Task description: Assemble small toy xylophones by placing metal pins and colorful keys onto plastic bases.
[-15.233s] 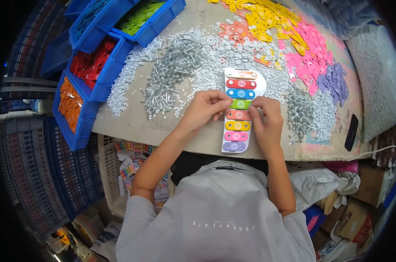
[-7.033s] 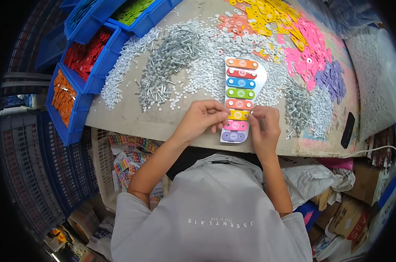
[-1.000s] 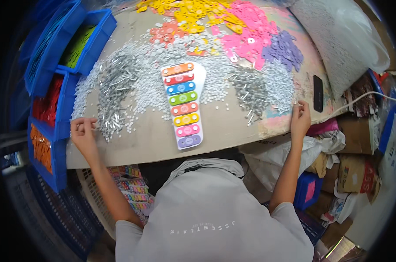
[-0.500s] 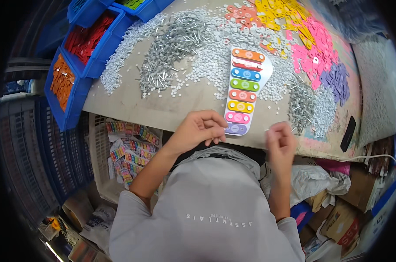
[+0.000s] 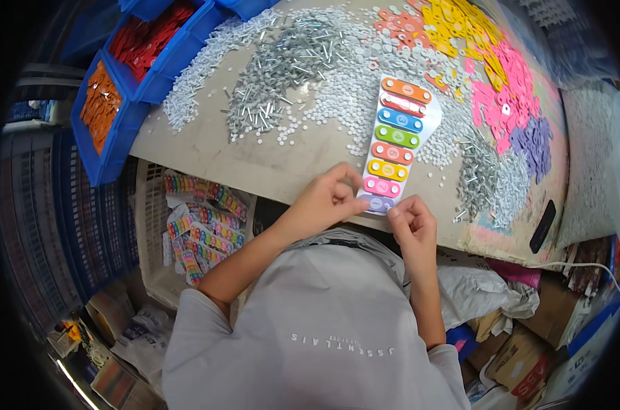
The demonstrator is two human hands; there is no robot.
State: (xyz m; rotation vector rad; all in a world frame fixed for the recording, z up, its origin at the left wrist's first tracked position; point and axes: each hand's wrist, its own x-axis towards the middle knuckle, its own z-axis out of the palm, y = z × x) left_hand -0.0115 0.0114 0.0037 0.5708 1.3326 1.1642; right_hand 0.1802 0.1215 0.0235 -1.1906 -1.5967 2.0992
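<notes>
A toy xylophone with a white base and a row of coloured bars lies on the table in front of me, its narrow end towards my body. White caps show at the ends of most bars. My left hand is closed, its thumb tip at the left end of the purple bar, the nearest one. At that bar's right end, my right hand has thumb and fingers pinched together. Whatever sits between those right fingertips is too small to make out.
Loose metal pins and white caps spread behind the xylophone. Yellow, pink and purple bars are heaped at right, near a black phone. Blue bins stand left; a crate of xylophones sits below.
My right hand has moved left, from beside the xylophone to the right end of its purple bar. My left hand stays at the left end. The view has shifted slightly.
</notes>
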